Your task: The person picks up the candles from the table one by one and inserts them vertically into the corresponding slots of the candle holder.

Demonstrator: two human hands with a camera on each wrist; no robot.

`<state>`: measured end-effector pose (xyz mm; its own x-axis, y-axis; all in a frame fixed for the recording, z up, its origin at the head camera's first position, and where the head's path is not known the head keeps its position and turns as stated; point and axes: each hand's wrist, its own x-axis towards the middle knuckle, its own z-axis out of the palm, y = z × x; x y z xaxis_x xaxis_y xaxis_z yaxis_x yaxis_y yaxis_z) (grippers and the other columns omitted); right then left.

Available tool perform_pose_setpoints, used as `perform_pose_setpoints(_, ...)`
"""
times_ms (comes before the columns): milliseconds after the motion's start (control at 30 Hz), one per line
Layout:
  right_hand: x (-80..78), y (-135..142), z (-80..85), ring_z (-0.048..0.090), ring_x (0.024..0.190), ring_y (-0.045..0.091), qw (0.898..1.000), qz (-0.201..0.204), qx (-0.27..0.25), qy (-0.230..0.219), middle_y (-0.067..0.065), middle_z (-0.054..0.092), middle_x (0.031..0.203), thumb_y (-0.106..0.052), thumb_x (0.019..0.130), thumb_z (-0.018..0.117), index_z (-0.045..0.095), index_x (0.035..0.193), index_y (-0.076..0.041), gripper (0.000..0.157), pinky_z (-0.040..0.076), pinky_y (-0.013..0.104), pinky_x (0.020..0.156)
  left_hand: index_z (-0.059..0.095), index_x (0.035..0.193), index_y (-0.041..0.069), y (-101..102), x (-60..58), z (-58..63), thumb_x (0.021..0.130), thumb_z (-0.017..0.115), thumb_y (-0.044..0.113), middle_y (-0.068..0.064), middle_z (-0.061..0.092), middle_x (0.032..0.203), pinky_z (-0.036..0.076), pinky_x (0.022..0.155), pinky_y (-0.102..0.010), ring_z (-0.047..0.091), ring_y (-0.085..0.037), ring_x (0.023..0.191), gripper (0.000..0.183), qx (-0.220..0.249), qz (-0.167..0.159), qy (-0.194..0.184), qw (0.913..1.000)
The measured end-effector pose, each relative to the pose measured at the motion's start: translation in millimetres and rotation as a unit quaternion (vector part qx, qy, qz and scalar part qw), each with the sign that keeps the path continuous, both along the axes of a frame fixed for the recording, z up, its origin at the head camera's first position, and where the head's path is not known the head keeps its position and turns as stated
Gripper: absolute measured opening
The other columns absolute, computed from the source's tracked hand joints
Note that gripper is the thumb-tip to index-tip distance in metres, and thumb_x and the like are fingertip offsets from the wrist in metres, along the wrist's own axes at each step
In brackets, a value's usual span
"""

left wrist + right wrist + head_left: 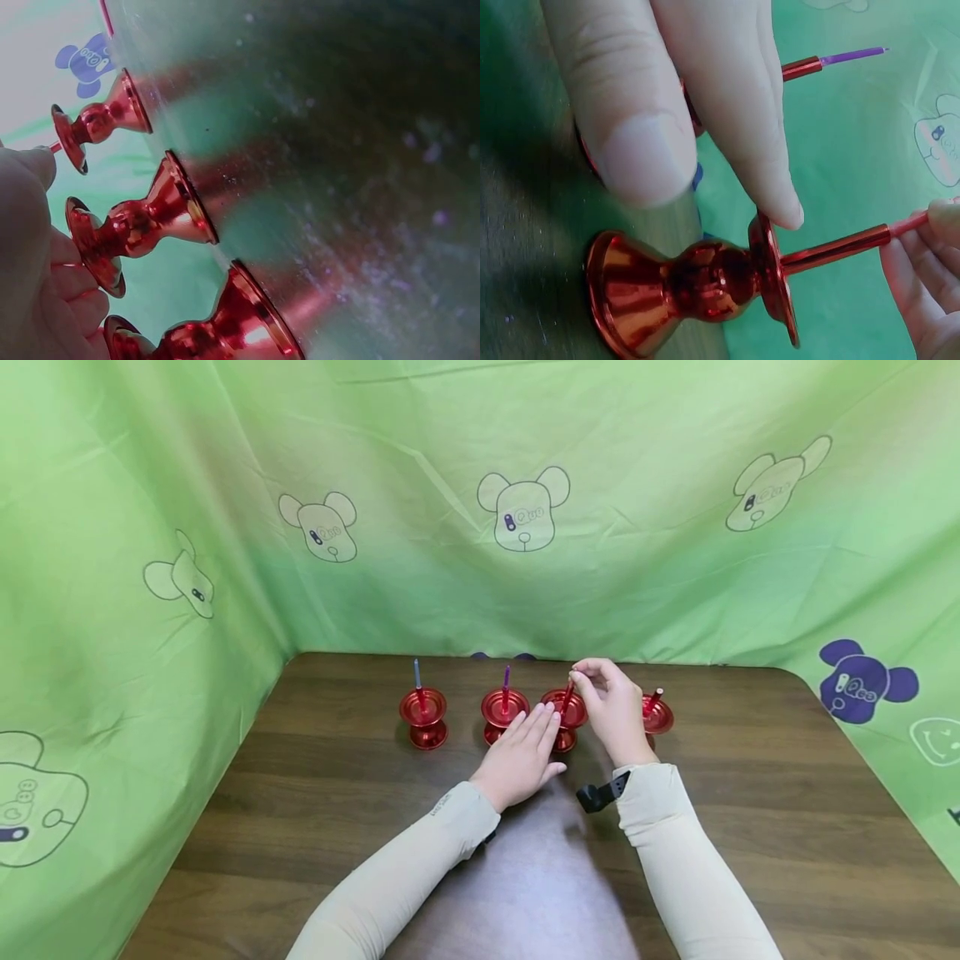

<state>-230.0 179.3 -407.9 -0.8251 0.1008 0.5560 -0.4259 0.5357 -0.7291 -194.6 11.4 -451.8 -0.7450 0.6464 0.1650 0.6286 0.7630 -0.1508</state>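
Observation:
Several shiny red metal candle holders stand in a row on the table. My right hand point(615, 710) pinches a thin red candle point(909, 223) at the top of the tube of the third candle holder point(712, 281) from the left. The candle's lower end meets the tube's mouth. My left hand point(521, 758) lies with fingers straight, its fingertips at the dish rim of that same holder. It partly covers the second holder point(495, 703), whose tube carries a purple candle point(507, 677). In the left wrist view, the holders' bases rest on the tabletop.
At the left end stands a holder point(427, 735) with a blue candle point(417, 672). The rightmost holder point(660, 717), partly behind my right hand, has a short stem with a pale tip. Green printed cloth point(420, 585) hangs behind the wooden table point(315, 793).

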Motion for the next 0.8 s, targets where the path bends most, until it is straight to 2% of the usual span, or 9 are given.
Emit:
perform_pose_setpoints(300, 3.2, 2, 3.9, 0.062, 0.092, -0.006, 1.0, 0.005, -0.021, -0.015, 0.015, 0.074, 0.107, -0.009, 0.097, 0.069, 0.07, 0.113, 0.002, 0.02, 0.05, 0.008, 0.082, 0.032, 0.159, 0.005, 1, -1.4, -0.9, 0.106, 0.042, 0.053, -0.009, 0.029, 0.165, 0.016, 0.124, -0.035, 0.022, -0.02, 0.154, 0.072, -0.001, -0.003, 0.006, 1.0)
perform_pose_setpoints(567, 8.2, 8, 16.5, 0.059, 0.094, -0.011, 1.0, 0.0, -0.008, 0.011, 0.016, 0.073, 0.108, -0.007, 0.096, 0.069, 0.071, 0.113, 0.003, 0.019, 0.049, 0.007, 0.082, 0.03, 0.159, 0.005, 1, -2.4, -1.8, 0.106, 0.043, 0.053, -0.01, 0.028, 0.165, 0.014, 0.125, -0.035, 0.02, -0.021, 0.154, 0.073, 0.003, -0.006, 0.002, 1.0)
perform_pose_setpoints(800, 21.8, 17, 25.5, 0.061, 0.089, -0.01, 0.999, -0.004, 0.016, 0.045, 0.015, 0.073, 0.104, -0.004, 0.095, 0.07, 0.073, 0.107, 0.003, 0.014, 0.048, 0.005, 0.079, 0.032, 0.159, 0.005, 1, -1.2, 0.7, 0.106, 0.04, 0.055, -0.011, 0.03, 0.165, 0.016, 0.124, -0.036, 0.022, -0.022, 0.154, 0.073, -0.004, -0.005, 0.008, 0.9999)
